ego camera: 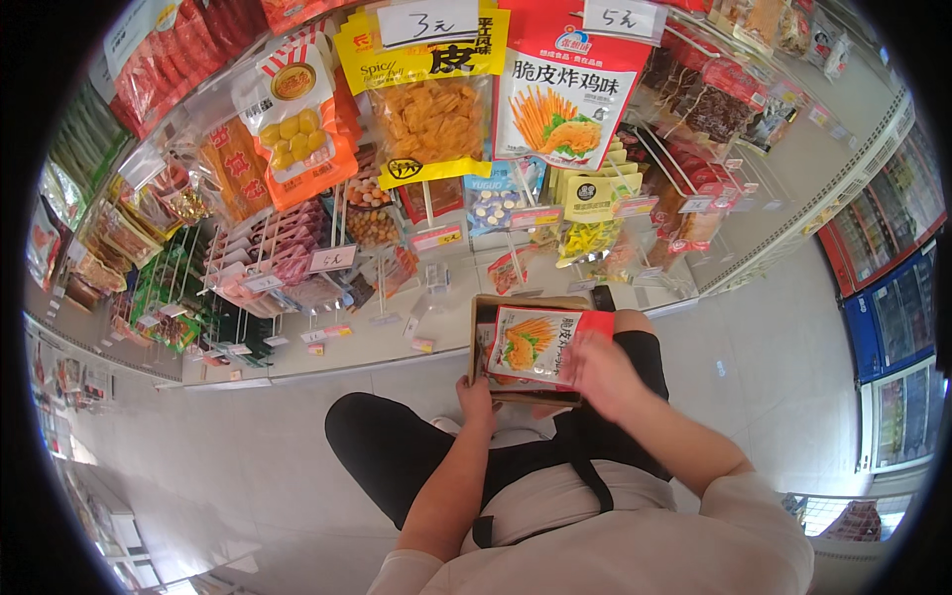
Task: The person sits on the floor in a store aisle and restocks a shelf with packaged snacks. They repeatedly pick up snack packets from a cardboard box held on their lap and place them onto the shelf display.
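An uncovered cardboard box (pixel 474 342) rests between my knees, against the shelf front. Inside it are red-and-white snack packets; the top packet (pixel 532 343) pictures fried sticks, and its red end sticks out past the box's right side. My left hand (pixel 476 399) grips the box's near left corner. My right hand (pixel 599 372), blurred, is over the top packet's near right edge with its fingers bent. Whether those fingers pinch the packet cannot be told. A matching packet (pixel 561 104) hangs on the rack above the box.
Hanging beside it are a yellow bean-snack bag (pixel 428 97) and an orange-and-white snack pouch (pixel 297 123). Metal display hooks with price tags (pixel 332 259) jut out over the white bottom shelf (pixel 312 364). Blue and red display cabinets (pixel 892 297) stand at the right, across the tiled floor (pixel 245 454).
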`<state>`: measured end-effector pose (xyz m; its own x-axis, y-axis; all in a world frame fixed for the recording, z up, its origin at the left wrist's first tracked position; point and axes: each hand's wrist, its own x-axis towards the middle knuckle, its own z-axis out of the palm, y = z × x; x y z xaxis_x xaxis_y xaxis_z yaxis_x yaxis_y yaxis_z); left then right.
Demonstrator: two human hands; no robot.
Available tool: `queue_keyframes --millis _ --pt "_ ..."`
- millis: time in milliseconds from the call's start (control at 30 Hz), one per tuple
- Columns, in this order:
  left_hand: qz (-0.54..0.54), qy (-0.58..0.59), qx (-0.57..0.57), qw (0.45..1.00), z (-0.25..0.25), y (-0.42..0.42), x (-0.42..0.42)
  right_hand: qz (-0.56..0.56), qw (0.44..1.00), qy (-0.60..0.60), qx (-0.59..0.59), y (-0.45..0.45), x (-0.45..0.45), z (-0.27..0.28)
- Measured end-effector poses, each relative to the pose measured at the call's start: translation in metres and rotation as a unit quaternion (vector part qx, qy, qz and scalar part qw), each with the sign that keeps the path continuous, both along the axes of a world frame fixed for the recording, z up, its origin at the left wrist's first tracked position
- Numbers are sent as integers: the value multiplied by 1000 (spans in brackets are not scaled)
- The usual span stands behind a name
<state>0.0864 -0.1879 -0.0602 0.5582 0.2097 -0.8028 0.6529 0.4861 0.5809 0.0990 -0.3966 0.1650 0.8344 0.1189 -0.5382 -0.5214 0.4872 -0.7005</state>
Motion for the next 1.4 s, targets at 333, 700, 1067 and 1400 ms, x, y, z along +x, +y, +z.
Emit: queue_keyframes --millis 333,700,1067,1400 --pt "-4 -9 -2 1000 -11 4 5 -178 860 -405 -254 -32 186 145" --pt "5 -14 -3 1000 -15 6 3 -123 894 -335 -270 -21 233 175" --pt "-10 -8 -12 1000 -7 0 5 -24 787 -520 -332 -51 193 191" --pt "8 -4 0 1000 -11 3 2 7 884 -423 -201 -65 94 229"
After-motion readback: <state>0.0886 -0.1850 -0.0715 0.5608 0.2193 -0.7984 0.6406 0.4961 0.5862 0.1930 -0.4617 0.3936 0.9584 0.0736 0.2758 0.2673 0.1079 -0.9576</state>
